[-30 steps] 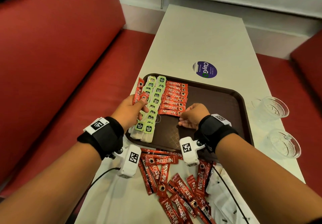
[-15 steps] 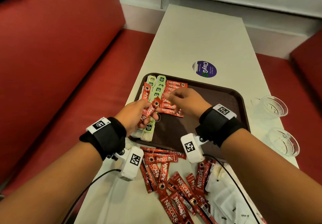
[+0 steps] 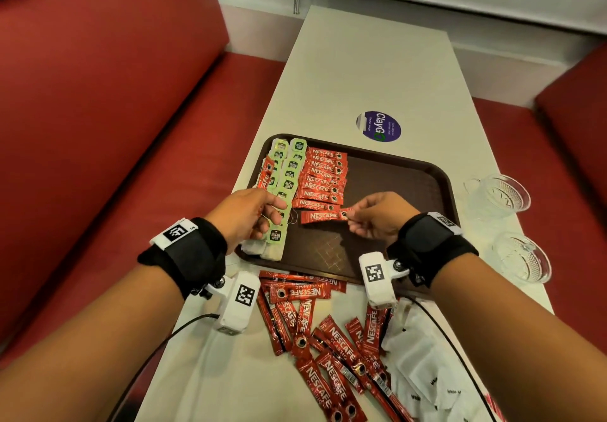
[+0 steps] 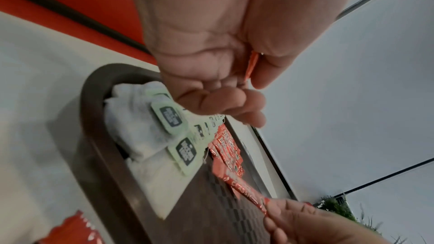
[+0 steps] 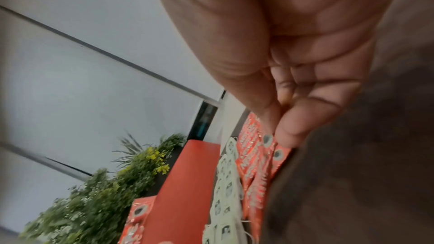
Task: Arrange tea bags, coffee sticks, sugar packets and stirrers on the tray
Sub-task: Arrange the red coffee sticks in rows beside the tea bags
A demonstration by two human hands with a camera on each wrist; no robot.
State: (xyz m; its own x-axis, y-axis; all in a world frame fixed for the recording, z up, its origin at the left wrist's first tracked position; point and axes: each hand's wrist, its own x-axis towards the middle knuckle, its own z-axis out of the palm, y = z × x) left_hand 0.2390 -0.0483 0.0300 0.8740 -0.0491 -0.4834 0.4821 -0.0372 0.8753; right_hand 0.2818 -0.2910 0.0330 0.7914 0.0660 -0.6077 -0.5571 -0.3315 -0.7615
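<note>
A brown tray [image 3: 410, 171] lies on the white table. Two columns of green-tagged tea bags [image 3: 289, 178] fill its left side, with a column of red coffee sticks [image 3: 323, 175] beside them. My right hand [image 3: 354, 216] pinches the end of one coffee stick [image 3: 322, 216] lying at the near end of that column. My left hand [image 3: 266, 213] hovers over the tea bags and grips a few spare coffee sticks [image 3: 267, 175]. In the left wrist view a red stick edge [image 4: 252, 66] shows between thumb and fingers, above the tea bags [image 4: 169, 118].
Several loose coffee sticks [image 3: 312, 333] and white sugar packets [image 3: 417, 365] lie on the table in front of the tray. Two glass cups [image 3: 496, 191] [image 3: 522, 257] stand right of the tray. A round sticker [image 3: 377, 126] lies beyond it. Red benches flank the table.
My right hand reached to the left hand, took one coffee stick and brought it down to the near end of the column. The left hand drew back a little.
</note>
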